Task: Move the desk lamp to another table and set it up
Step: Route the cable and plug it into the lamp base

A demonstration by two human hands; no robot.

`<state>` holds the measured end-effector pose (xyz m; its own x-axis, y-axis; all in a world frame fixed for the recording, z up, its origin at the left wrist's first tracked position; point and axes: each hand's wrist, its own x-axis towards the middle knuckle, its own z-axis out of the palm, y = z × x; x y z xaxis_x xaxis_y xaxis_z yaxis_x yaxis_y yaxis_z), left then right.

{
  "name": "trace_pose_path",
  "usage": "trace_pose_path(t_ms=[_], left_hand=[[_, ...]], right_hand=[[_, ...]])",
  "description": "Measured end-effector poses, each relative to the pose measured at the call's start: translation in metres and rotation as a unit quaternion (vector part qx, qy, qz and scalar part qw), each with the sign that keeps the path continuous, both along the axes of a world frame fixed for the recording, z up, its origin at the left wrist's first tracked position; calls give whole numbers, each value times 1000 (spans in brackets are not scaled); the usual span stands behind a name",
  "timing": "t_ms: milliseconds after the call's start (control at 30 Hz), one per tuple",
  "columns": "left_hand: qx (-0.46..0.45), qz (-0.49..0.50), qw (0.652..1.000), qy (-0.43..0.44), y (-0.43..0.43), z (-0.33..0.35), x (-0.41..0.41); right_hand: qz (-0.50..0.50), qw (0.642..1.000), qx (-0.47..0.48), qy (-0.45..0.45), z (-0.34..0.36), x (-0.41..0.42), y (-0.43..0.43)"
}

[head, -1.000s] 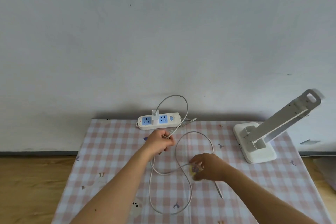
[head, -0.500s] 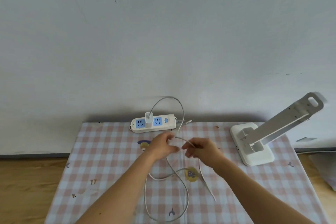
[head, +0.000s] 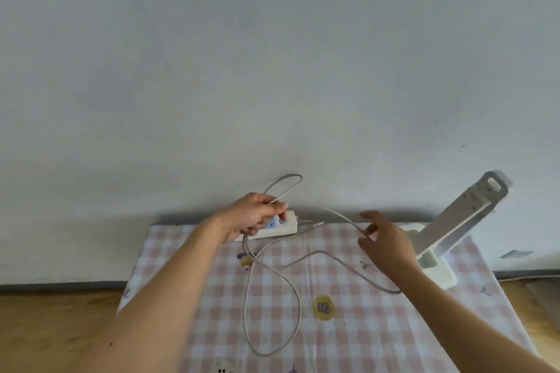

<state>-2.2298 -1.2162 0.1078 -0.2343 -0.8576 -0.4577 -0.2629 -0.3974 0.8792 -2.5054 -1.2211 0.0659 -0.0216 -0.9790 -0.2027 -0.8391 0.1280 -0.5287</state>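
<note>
A white desk lamp [head: 454, 221] stands folded at the table's far right, its arm slanting up toward the wall. A thin white cable [head: 272, 278] loops across the pink checked tablecloth [head: 363, 327]. My left hand [head: 257, 215] is closed on a loop of that cable, raised over the white power strip [head: 286, 225] and hiding most of it. My right hand [head: 385, 239] pinches another stretch of the cable between thumb and fingers, just left of the lamp base. The cable runs between both hands in the air.
The table stands against a plain grey-white wall. Wooden floor [head: 45, 327] shows on both sides. A yellow round print [head: 324, 307] is on the cloth near the middle. Another cable [head: 527, 277] lies along the floor at the right.
Both hands have lifted and moved apart, drawing the cable out between them. My left hand rose over the power strip; my right hand moved right toward the lamp base.
</note>
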Motion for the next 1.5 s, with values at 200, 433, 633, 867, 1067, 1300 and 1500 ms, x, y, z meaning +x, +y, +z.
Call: trace_pose_path(t_ms=[200, 433, 633, 867, 1067, 1300, 1500], left_hand=[[45, -107, 993, 19, -6, 40, 10], [-34, 54, 998, -28, -6, 36, 28], [-82, 222, 968, -81, 3, 2, 62], [-65, 359, 924, -117, -1, -42, 77], [-61, 364, 914, -169, -15, -85, 72], [-41, 303, 891, -335, -26, -125, 73], [-13, 248, 858, -449, -21, -142, 75]], right_hand=[[250, 960, -120, -40, 52, 68, -15], [252, 964, -52, -70, 60, 88, -35], [122, 980, 1, -154, 45, 79, -46], [9, 973, 30, -231, 15, 85, -63], [-87, 964, 78, -239, -22, 92, -80], [-114, 980, 84, -142, -62, 106, -93], [-54, 994, 97, -8, -82, 114, -91]])
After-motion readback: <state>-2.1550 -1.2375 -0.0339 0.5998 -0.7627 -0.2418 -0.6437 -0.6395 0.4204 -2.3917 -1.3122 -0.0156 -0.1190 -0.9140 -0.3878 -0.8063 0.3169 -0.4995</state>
